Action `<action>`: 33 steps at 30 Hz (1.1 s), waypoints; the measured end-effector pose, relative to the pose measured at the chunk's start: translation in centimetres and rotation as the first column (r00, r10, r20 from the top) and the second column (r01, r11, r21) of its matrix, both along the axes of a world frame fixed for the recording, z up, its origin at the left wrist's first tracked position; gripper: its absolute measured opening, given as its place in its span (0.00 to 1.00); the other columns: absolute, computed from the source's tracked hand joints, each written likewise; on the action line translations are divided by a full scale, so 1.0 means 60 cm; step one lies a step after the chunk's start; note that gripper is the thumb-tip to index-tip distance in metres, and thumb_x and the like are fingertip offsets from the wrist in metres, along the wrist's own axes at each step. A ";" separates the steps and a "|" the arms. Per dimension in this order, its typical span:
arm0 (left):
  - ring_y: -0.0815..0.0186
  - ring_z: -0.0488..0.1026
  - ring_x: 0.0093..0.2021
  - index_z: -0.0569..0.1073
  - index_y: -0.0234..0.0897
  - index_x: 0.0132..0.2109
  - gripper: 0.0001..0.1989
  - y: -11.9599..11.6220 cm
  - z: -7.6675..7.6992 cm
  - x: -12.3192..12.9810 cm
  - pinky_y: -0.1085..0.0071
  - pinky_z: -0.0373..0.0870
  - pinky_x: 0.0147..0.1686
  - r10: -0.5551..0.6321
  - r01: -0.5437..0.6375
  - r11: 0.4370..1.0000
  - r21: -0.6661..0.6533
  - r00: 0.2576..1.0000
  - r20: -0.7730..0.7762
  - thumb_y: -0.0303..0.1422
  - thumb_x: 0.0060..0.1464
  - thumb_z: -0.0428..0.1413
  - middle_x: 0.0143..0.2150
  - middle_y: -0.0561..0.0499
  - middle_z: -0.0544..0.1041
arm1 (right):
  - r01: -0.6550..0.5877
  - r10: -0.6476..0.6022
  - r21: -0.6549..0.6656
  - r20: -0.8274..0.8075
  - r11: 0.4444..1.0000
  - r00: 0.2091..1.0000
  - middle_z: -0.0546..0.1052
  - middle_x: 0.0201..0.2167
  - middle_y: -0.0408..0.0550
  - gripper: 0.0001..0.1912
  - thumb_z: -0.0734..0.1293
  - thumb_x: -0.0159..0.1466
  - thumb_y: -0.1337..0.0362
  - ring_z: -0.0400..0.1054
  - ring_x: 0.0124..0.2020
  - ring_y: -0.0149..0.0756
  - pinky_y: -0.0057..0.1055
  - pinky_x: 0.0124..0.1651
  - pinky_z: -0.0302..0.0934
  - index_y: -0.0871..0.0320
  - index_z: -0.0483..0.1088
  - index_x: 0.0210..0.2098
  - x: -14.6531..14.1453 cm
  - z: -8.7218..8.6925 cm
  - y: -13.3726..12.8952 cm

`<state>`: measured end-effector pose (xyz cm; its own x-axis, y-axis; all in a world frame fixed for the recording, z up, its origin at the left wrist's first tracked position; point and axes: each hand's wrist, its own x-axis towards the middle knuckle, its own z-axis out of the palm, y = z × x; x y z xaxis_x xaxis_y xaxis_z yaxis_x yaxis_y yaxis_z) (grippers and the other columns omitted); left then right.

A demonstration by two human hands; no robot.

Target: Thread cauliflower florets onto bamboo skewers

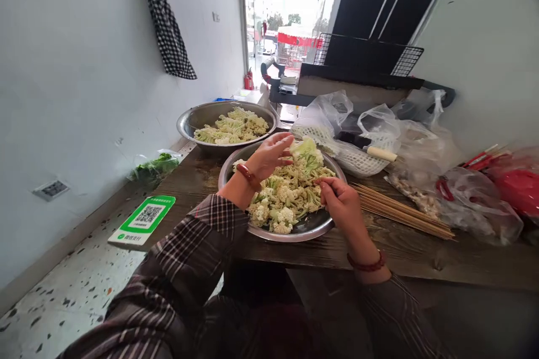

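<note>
Cauliflower pieces (pixel 280 196) fill a near metal bowl (pixel 297 235) on the dark wooden table. Over the bowl's left part is my left hand (pixel 272 156), its fingers spread apart beside a large pale cauliflower floret (pixel 307 154); no object shows in its grasp. My right hand (pixel 340 202) is over the bowl's right rim, thumb and fingers pinched together at the cauliflower. What it pinches is too small to make out. To its right lies a bundle of thin wooden skewers (pixel 400 210).
Behind stands a second metal bowl (pixel 185 123) with more cauliflower (pixel 231 126). Plastic bags (pixel 421 146) and a white basket (pixel 362 162) crowd the back right. A green QR card (pixel 145 216) lies at the table's left edge, near bagged greens (pixel 155 167).
</note>
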<state>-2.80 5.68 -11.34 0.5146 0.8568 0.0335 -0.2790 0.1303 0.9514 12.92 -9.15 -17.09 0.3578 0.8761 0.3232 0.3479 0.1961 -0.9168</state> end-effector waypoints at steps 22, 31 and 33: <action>0.71 0.75 0.30 0.77 0.31 0.38 0.11 -0.044 -0.013 0.028 0.74 0.71 0.33 -0.372 0.588 0.757 0.287 0.748 -0.550 0.37 0.57 0.61 0.30 0.50 0.78 | 0.166 -0.042 0.198 -0.515 0.966 0.856 0.71 0.26 0.38 0.14 0.72 0.60 0.53 0.63 0.27 0.26 0.24 0.30 0.59 0.56 0.73 0.37 0.002 0.004 0.000; 0.76 0.72 0.23 0.72 0.33 0.36 0.04 -0.130 0.017 0.048 0.79 0.67 0.28 -0.280 0.537 0.767 0.351 0.772 -0.571 0.30 0.59 0.56 0.31 0.54 0.76 | 0.081 0.063 0.214 -0.590 0.973 0.805 0.73 0.36 0.42 0.14 0.73 0.59 0.53 0.69 0.34 0.30 0.26 0.35 0.65 0.55 0.71 0.37 -0.025 0.059 -0.003; 0.78 0.69 0.21 0.71 0.33 0.37 0.04 -0.137 0.020 0.043 0.79 0.67 0.27 -0.322 0.514 0.804 0.299 0.799 -0.508 0.29 0.60 0.54 0.33 0.53 0.76 | 0.082 0.047 0.208 -0.552 0.975 0.833 0.73 0.36 0.43 0.13 0.72 0.60 0.53 0.69 0.33 0.31 0.27 0.32 0.64 0.55 0.71 0.37 -0.034 0.065 -0.002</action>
